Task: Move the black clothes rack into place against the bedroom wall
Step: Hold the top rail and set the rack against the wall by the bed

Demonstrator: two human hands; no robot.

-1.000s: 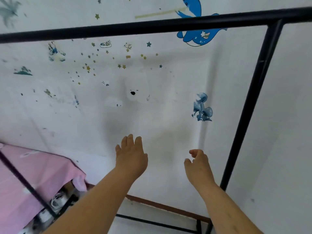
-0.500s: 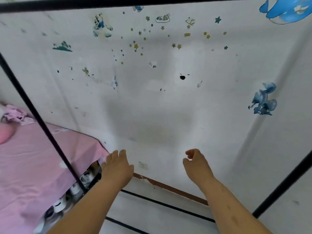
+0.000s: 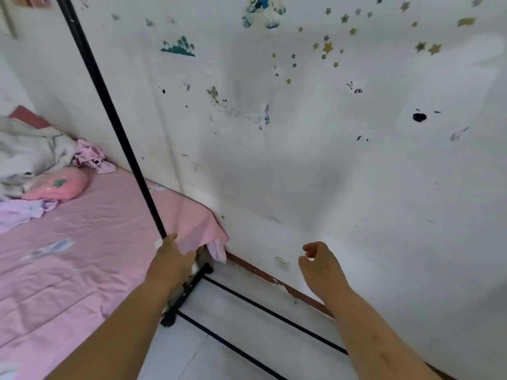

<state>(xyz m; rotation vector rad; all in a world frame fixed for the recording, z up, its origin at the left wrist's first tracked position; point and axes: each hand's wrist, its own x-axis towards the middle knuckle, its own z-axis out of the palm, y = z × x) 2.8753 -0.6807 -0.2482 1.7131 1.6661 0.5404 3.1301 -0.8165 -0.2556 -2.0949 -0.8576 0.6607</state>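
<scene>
A bed (image 3: 82,256) covered in a pink sheet fills the 9 o'clock side. On it, toward 10 o'clock, lie a pink pillow (image 3: 59,185), a rumpled grey-white blanket (image 3: 30,149) and a bundle of pink patterned cloth (image 3: 92,157). A pale lilac cloth (image 3: 22,212) lies just below the pillow. The sheet's corner (image 3: 216,248) hangs off the bed's end near the centre. Stickers dot the white surface behind: gold and blue stars (image 3: 327,48) at 1 o'clock, a teal tree scene (image 3: 178,48) at 11 o'clock, a cartoon animal (image 3: 262,9) at 12 o'clock, a black blot (image 3: 419,117) at 2 o'clock. A white socket (image 3: 282,264) sits low, just above a reddish-brown skirting board (image 3: 274,279). Pale floor tiles (image 3: 233,311) show at 6 o'clock.
</scene>
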